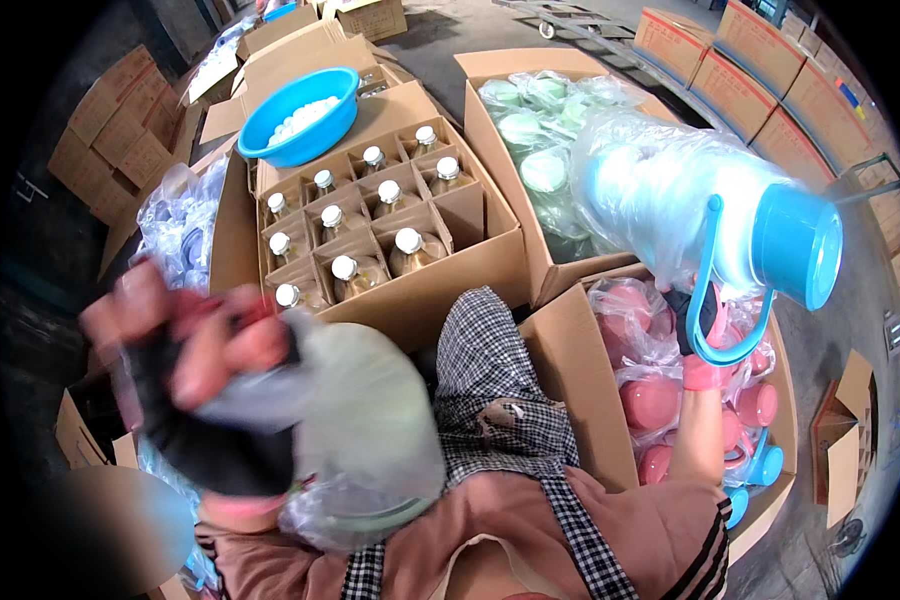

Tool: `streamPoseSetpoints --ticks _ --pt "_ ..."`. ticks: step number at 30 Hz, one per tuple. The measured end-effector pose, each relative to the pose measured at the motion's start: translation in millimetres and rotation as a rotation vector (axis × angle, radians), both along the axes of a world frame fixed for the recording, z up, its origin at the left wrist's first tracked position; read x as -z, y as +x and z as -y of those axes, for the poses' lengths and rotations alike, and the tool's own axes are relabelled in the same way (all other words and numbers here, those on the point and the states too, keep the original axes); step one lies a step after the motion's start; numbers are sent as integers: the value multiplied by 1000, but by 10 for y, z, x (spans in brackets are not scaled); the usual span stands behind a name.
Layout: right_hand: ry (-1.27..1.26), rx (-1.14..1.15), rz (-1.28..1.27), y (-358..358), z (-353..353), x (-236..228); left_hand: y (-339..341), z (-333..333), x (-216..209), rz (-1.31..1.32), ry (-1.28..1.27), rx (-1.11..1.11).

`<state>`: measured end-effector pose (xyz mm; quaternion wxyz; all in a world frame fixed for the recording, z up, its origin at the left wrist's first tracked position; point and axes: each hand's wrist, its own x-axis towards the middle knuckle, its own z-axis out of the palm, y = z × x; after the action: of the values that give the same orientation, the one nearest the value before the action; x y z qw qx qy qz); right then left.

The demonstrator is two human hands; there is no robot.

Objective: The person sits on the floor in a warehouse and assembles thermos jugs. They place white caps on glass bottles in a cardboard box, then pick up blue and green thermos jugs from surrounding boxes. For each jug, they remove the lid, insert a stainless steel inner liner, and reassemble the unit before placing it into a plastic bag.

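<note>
My left hand, in a black glove or sleeve with a pink cuff, is smeared by motion. Its grip cannot be read. Beside and over that forearm is a blurred, pale green rounded object in clear plastic; whether the hand holds it is unclear. On the right, a thermos flask with a blue base or cap and a blue loop handle lies tilted in clear wrap above two boxes. My right hand, black-gloved with a pink wristband, is closed at its handle side, fingers partly hidden.
Before me stands a divided carton of white-capped glass bottles. A blue basin of white pieces rests behind it. Beside are boxes of bagged green vessels and pink ones. Stacked cartons line the back right.
</note>
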<state>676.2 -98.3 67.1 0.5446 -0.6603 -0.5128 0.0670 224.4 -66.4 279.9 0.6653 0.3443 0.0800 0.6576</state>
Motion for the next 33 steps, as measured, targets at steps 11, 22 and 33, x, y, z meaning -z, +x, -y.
streamPoseSetpoints --ticks 11,22,33 --pt "79 61 -164 134 360 2 -674 -755 1652 -331 -527 -272" --pt "252 342 175 103 252 -21 -442 -1344 1866 -2163 576 -323" --pt "433 76 -844 11 388 -334 3150 -2570 2995 -904 -583 670"
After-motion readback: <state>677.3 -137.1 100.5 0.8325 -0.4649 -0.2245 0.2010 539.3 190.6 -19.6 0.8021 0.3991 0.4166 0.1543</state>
